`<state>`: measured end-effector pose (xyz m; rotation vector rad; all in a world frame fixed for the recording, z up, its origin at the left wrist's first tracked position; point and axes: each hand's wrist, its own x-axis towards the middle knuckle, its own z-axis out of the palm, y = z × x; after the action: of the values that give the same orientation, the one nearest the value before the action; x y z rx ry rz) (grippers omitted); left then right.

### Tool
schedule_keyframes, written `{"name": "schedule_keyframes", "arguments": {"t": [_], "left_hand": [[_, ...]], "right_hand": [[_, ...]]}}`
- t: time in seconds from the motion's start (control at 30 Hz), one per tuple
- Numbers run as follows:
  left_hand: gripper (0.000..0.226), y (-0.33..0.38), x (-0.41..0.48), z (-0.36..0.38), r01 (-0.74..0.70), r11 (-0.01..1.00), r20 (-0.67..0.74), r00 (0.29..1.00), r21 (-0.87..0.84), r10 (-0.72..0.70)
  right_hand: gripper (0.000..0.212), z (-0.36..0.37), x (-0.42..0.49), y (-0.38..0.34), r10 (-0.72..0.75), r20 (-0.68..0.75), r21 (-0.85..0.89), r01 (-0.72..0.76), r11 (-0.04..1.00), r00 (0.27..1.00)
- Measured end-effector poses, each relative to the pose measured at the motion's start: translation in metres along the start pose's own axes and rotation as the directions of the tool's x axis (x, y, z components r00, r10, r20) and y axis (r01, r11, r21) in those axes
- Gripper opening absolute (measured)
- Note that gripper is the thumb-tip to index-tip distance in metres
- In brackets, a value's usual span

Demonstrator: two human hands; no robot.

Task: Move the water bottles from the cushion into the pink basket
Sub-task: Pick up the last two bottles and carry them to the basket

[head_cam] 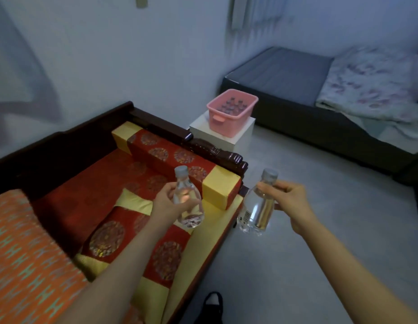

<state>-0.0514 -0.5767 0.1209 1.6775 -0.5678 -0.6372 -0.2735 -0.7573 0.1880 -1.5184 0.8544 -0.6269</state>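
The left hand [167,202] holds one water bottle [188,202] above the cushion [123,230] edge; the right hand [290,202] holds another bottle [257,211] over open floor [297,265]. The pink basket [231,113], with bottles inside, stands far ahead on a white table [223,134].

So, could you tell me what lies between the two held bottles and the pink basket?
In the head view: the red-and-yellow bolster cushion and the sofa's dark wooden armrest; the pink basket sits beyond on a white box.
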Motion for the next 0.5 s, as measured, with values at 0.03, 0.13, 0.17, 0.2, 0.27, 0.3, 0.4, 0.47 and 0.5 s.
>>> {"name": "schedule_keyframes", "arguments": {"t": [0.03,0.13,0.17,0.2,0.27,0.3,0.4,0.47,0.5], "left_hand": [[0.049,0.001,0.008,0.010,-0.003,1.000,0.012,1.000,0.006,0.003],[0.052,0.001,0.050,0.049,0.007,0.999,0.048,0.999,0.036,-0.008],[0.055,0.001,0.065,0.060,0.009,0.999,0.060,0.998,0.042,-0.011],[0.058,0.002,0.080,0.071,0.006,0.999,0.071,0.997,0.046,-0.010],[0.066,0.005,0.112,0.093,0.009,0.999,0.082,0.997,0.042,-0.012],[0.067,0.006,0.127,0.105,0.014,0.999,0.080,0.997,0.036,-0.017],[0.067,0.014,0.168,0.136,0.002,0.999,0.067,0.998,0.052,-0.006],[0.063,0.023,0.196,0.158,-0.007,0.995,0.068,0.998,0.096,0.000],[0.063,0.026,0.206,0.166,-0.005,0.993,0.060,0.998,0.119,-0.002]], "right_hand": [[0.028,-0.008,0.010,0.004,0.010,-0.009,-0.009,-0.010,1.000,1.000],[0.018,-0.038,0.054,0.016,0.032,-0.040,-0.027,-0.033,0.999,0.999],[0.019,-0.046,0.069,0.018,0.037,-0.044,-0.033,-0.039,0.999,0.998],[0.022,-0.054,0.085,0.021,0.045,-0.046,-0.038,-0.047,0.998,0.998],[0.026,-0.070,0.117,0.023,0.066,-0.064,-0.042,-0.069,0.997,0.996],[0.026,-0.079,0.134,0.024,0.076,-0.068,-0.041,-0.079,0.996,0.995],[0.019,-0.102,0.182,0.021,0.088,-0.065,-0.061,-0.092,0.994,0.994],[0.019,-0.120,0.211,0.020,0.083,-0.067,-0.073,-0.088,0.993,0.994],[0.021,-0.126,0.221,0.019,0.086,-0.073,-0.059,-0.090,0.994,0.994]]}}
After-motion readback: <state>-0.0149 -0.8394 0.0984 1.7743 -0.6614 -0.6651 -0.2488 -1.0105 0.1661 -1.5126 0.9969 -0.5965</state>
